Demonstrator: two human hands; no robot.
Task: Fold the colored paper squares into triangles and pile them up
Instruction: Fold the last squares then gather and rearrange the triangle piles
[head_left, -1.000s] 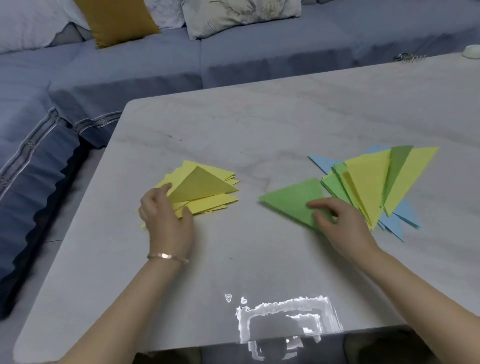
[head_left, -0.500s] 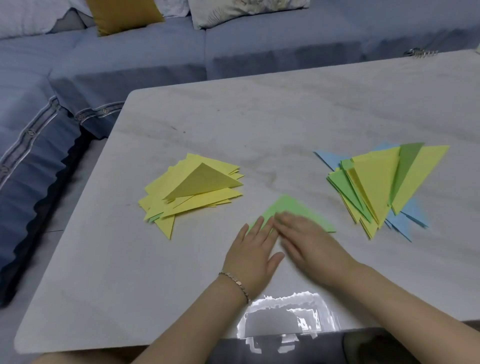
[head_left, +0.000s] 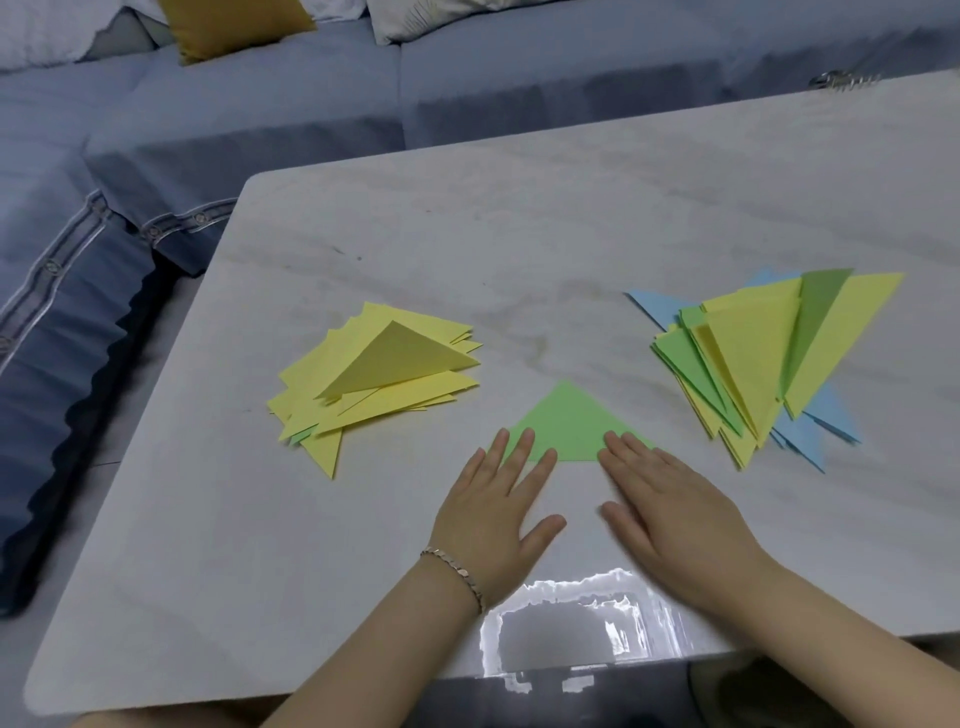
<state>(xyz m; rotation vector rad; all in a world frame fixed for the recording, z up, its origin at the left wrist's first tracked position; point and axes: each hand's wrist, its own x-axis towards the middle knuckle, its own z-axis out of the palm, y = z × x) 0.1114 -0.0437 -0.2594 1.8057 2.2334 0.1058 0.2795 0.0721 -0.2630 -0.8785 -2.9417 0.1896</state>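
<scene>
Green triangle (head_left: 569, 426) flat on counter (head_left: 519, 249), centre-near; left hand (head_left: 493, 512) and right hand (head_left: 670, 512) lie flat, fingers straight, tips pressing its near corners, no grip closed on anything; yellow pile (head_left: 374, 384) at 9 o'clock, mixed pile (head_left: 763, 358) at 3 o'clock

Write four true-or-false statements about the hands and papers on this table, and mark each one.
1. The left hand and right hand lie flat, fingertips on the green triangle. True.
2. The green triangle sits atop the yellow pile. False: it lies on the table between the two piles.
3. The mixed pile on the right includes blue paper. True.
4. The bracelet is on the right wrist. False: it is on the left wrist.
</scene>
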